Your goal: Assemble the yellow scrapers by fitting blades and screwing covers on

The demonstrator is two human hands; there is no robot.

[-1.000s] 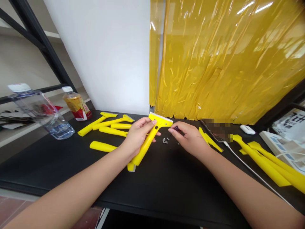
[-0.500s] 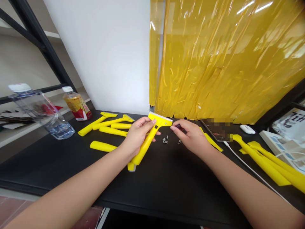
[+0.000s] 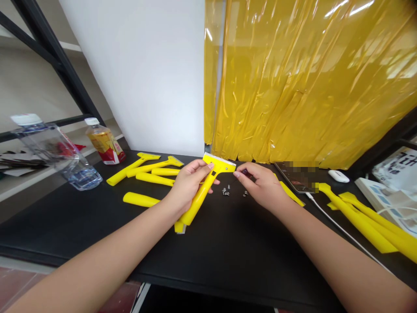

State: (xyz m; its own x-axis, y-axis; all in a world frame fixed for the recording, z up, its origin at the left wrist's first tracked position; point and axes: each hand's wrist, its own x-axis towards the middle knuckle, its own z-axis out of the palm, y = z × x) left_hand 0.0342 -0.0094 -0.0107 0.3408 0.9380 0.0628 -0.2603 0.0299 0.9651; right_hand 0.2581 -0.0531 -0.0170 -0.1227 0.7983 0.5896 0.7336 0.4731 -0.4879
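By the left edge of the worktop (image 3: 244, 252) you have a clear bottle (image 3: 60, 150) with a white cap, and near the back left corner a tea-coloured bottle (image 3: 104, 141). Next come several loose yellow scrapers (image 3: 151, 167), one partly beneath your left wrist with its end towards the front edge. Your left hand (image 3: 189, 187) is closed around the held scraper (image 3: 202, 193), over the middle of the worktop, its wide head towards the back edge and your thumb on that head. Just beyond lies a small cluster of metal screws (image 3: 226, 191). Your right hand (image 3: 265, 187) is curled, thumb and forefinger together on a small dark tool (image 3: 245, 173), mostly hidden, beside the scraper's head. Towards the back right corner lie a phone (image 3: 293, 178) with a white cable (image 3: 309, 198), a white case (image 3: 339, 176) and, nearer the right edge, more yellow scrapers (image 3: 361, 217)
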